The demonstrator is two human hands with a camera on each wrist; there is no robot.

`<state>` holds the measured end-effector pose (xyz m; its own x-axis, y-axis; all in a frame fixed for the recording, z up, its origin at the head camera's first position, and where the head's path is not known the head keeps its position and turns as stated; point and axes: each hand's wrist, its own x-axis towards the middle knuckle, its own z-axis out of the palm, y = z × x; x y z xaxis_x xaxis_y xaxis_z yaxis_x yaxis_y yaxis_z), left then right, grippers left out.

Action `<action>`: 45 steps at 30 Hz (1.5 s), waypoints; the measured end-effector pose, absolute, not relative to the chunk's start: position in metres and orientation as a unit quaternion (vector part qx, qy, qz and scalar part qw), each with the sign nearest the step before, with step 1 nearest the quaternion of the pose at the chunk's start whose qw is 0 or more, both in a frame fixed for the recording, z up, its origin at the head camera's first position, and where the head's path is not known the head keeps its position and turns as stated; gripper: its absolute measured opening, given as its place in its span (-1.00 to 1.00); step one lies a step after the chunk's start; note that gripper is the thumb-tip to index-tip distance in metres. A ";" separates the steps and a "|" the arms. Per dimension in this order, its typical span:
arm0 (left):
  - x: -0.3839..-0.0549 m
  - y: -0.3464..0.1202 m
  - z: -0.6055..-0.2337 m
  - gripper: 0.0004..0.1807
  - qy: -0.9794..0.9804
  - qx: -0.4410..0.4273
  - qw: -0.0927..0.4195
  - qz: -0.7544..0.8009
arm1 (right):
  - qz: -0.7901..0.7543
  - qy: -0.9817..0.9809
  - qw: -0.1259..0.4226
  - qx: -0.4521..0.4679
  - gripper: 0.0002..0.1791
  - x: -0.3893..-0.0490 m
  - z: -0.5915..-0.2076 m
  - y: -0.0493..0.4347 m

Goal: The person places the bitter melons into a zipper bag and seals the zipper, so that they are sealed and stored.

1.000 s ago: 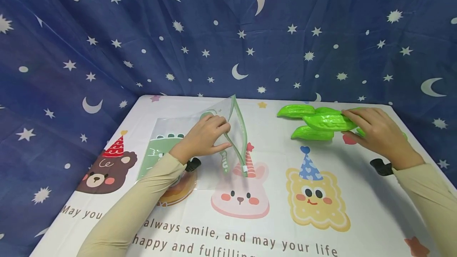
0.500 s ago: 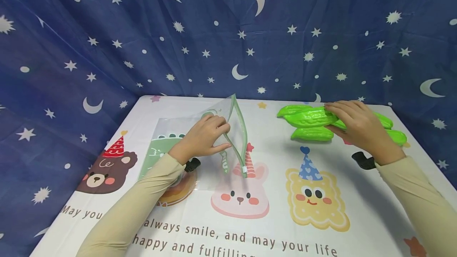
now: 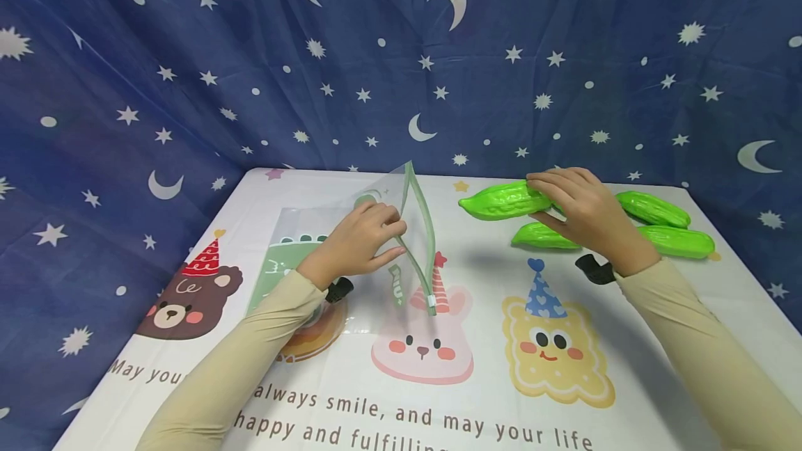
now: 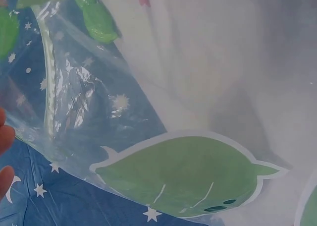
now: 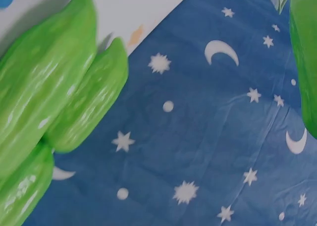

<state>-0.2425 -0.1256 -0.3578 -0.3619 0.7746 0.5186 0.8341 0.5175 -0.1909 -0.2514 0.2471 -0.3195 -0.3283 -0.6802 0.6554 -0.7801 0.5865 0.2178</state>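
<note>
My left hand (image 3: 358,239) pinches the near edge of a clear zip bag (image 3: 428,218) with a green zip strip and green print; the bag's mouth gapes to the right. In the left wrist view the bag's printed film (image 4: 183,171) fills much of the frame, with a few fingertips at the left edge. My right hand (image 3: 589,218) grips a bright green bitter melon (image 3: 501,201) by its right end, above the table and short of the bag's mouth. Its lower side appears at the right edge of the right wrist view (image 5: 304,62).
More bitter melons lie at the back right: one (image 3: 654,209) behind, one (image 3: 679,241) nearer, and one (image 3: 544,236) partly under my right hand. The white tablecloth (image 3: 476,416) has cartoon prints. A blue starry curtain (image 3: 476,75) stands behind the table.
My right hand has carried the bitter melon leftward, away from the other melons and closer to the bag. My left hand and the bag have stayed nearly still.
</note>
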 end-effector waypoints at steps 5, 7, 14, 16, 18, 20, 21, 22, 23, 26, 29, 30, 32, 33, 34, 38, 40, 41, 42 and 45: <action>-0.242 -0.125 -0.357 -0.78 -0.826 -0.486 0.281 -0.055 | 0.089 -0.803 0.371 0.459 -0.31 -0.255 -0.324 0.231; -0.242 -0.124 -0.357 -0.79 -0.826 -0.486 0.280 -0.056 | 0.091 -0.802 0.368 0.461 -0.30 -0.256 -0.327 0.226; -0.243 -0.124 -0.360 -0.78 -0.825 -0.487 0.283 -0.055 | 0.087 -0.801 0.355 0.475 -0.33 -0.262 -0.333 0.209; -0.243 -0.124 -0.360 -0.78 -0.825 -0.487 0.283 -0.055 | 0.086 -0.802 0.349 0.477 -0.35 -0.264 -0.335 0.205; -0.243 -0.124 -0.360 -0.77 -0.825 -0.486 0.283 -0.055 | 0.084 -0.803 0.344 0.479 -0.36 -0.265 -0.336 0.201; -0.244 -0.124 -0.360 -0.77 -0.825 -0.486 0.283 -0.057 | 0.084 -0.802 0.341 0.482 -0.36 -0.265 -0.337 0.198; -0.243 -0.124 -0.360 -0.77 -0.825 -0.485 0.284 -0.058 | 0.084 -0.802 0.341 0.484 -0.36 -0.266 -0.338 0.196; -0.243 -0.124 -0.360 -0.77 -0.825 -0.485 0.284 -0.058 | 0.085 -0.801 0.341 0.486 -0.36 -0.266 -0.339 0.195; -0.243 -0.124 -0.360 -0.77 -0.825 -0.485 0.284 -0.058 | 0.086 -0.799 0.341 0.487 -0.36 -0.266 -0.339 0.193; -0.242 -0.124 -0.359 -0.77 -0.827 -0.483 0.282 -0.058 | 0.089 -0.793 0.343 0.495 -0.35 -0.267 -0.342 0.190; -0.241 -0.123 -0.358 -0.77 -0.831 -0.478 0.277 -0.058 | 0.095 -0.788 0.342 0.504 -0.34 -0.267 -0.344 0.186; -0.241 -0.123 -0.358 -0.77 -0.832 -0.477 0.277 -0.059 | 0.096 -0.787 0.340 0.506 -0.34 -0.267 -0.345 0.185; -0.241 -0.123 -0.358 -0.77 -0.832 -0.476 0.278 -0.060 | 0.099 -0.785 0.336 0.510 -0.33 -0.267 -0.345 0.183; -0.241 -0.123 -0.358 -0.77 -0.832 -0.476 0.279 -0.060 | 0.100 -0.785 0.333 0.512 -0.33 -0.266 -0.345 0.183; -0.242 -0.122 -0.358 -0.77 -0.831 -0.476 0.280 -0.061 | 0.102 -0.786 0.329 0.514 -0.33 -0.266 -0.345 0.182; -0.244 -0.122 -0.357 -0.78 -0.828 -0.479 0.286 -0.061 | 0.103 -0.786 0.314 0.523 -0.33 -0.266 -0.344 0.180; -0.245 -0.122 -0.358 -0.78 -0.827 -0.479 0.287 -0.059 | 0.101 -0.786 0.307 0.526 -0.34 -0.266 -0.345 0.179; -0.246 -0.122 -0.358 -0.78 -0.827 -0.480 0.288 -0.058 | 0.101 -0.786 0.304 0.529 -0.33 -0.266 -0.345 0.178; -0.246 -0.122 -0.358 -0.78 -0.827 -0.480 0.288 -0.057 | 0.100 -0.785 0.301 0.532 -0.33 -0.266 -0.345 0.178; -0.246 -0.122 -0.357 -0.79 -0.827 -0.480 0.288 -0.058 | 0.098 -0.783 0.294 0.539 -0.34 -0.266 -0.347 0.178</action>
<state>-0.2460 -0.1216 -0.3572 -0.3733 0.7603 0.5317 0.8274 0.5320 -0.1799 -0.2658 0.1778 -0.3465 -0.2463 -0.7861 0.5669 -0.9019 0.4001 0.1629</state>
